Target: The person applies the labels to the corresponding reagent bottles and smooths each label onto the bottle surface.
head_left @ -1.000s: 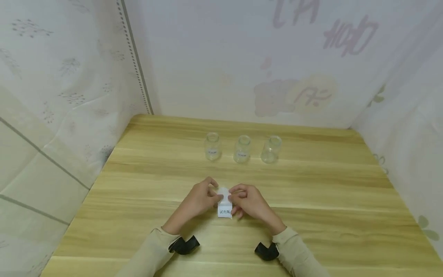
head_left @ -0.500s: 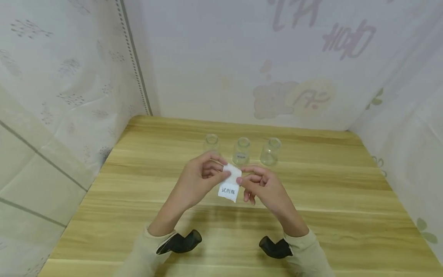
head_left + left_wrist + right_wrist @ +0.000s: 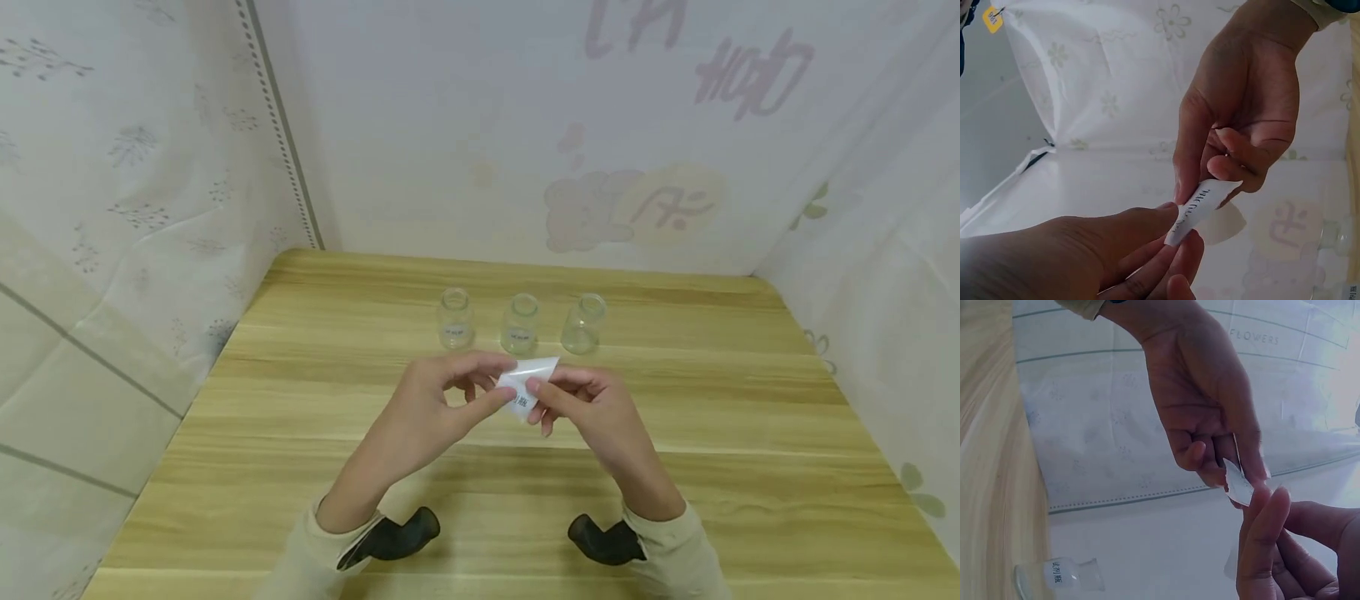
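From far away, I see the left hand and the right hand pinching the same thing, a white label, just below the middle of the head view. I think it could crease or rip if they pull unevenly. If its back is sticky, too much bending might glue it to itself or to a thumb. It looks thin, shiny and bent, with black writing near the bottom.

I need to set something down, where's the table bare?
The table is bare from the left jar to the left edge, and from the right jar to the right edge. Mid-table is crowded: three jars, with left hand and right hand holding a label in front.
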`<action>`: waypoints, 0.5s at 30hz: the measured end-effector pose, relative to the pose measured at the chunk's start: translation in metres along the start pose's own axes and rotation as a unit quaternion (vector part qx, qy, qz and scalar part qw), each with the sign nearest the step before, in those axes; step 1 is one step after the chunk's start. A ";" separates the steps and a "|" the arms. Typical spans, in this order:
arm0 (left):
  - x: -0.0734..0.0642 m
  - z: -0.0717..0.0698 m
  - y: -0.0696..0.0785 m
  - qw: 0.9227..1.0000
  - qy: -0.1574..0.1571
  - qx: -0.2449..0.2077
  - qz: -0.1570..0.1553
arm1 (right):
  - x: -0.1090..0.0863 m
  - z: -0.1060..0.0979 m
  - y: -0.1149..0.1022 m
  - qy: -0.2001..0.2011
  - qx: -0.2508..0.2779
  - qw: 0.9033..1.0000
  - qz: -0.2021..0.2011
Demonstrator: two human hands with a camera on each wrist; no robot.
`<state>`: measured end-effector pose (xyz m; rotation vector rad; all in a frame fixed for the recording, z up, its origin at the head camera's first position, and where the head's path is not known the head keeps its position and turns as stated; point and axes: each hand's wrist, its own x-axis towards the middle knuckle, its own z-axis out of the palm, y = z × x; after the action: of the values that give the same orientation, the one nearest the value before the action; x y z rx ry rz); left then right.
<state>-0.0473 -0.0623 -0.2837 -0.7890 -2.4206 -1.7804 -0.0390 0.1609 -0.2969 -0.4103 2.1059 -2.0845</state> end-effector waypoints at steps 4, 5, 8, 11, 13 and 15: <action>0.001 -0.001 0.001 1.000 -0.006 0.017 0.019 | 0.000 -0.004 0.001 -0.004 0.022 0.999 -0.027; 0.001 -0.001 0.001 1.000 -0.004 0.019 0.020 | 0.000 -0.005 0.001 -0.006 0.027 0.999 -0.033; 0.001 -0.002 0.001 1.000 0.005 0.020 0.021 | -0.001 -0.006 0.001 -0.003 0.032 0.999 -0.042; 0.001 -0.001 0.001 0.999 0.020 0.025 0.022 | -0.001 -0.006 0.000 0.007 0.029 0.999 -0.044; 0.001 -0.001 0.001 0.999 0.031 0.031 0.026 | -0.001 -0.005 -0.001 0.013 0.023 0.999 -0.043; 0.001 -0.001 0.000 0.998 0.042 0.039 0.031 | 0.000 -0.005 -0.001 0.016 0.018 0.999 -0.044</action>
<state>-0.0483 -0.0627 -0.2832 -0.7565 -2.3700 -1.6521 -0.0401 0.1655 -0.2953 -0.4757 2.1002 -2.1880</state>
